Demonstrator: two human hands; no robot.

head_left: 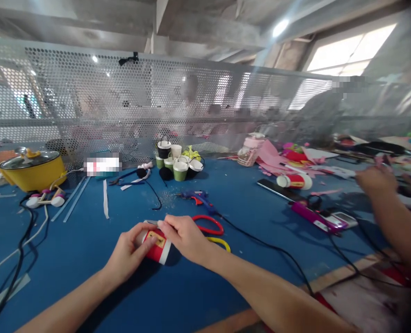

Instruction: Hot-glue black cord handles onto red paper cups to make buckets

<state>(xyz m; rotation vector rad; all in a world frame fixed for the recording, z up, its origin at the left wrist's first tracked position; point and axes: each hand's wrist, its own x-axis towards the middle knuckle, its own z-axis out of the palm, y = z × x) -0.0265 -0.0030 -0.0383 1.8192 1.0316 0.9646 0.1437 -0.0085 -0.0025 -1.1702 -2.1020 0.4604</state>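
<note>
A red and white cylinder [160, 250] with a yellow label lies tilted just above the blue table. My left hand [128, 252] is closed around its left side, the thumb resting by the label. The fingers of my right hand [184, 237] are pinched at the cylinder's upper end; what they grip there is too small to name. Behind my right hand are a red loop handle [210, 225] and a yellow one [221, 243], partly hidden by my wrist. A blue glue gun [201, 200] lies beyond them.
On the blue table [122, 305] stand a yellow pot [33, 171] at left and small cups [180, 170] at the back. Another red-white cylinder [294, 181], a phone [276, 189] and a purple tool [314, 217] lie right, near another person's arm [395, 217]. Cables cross both sides.
</note>
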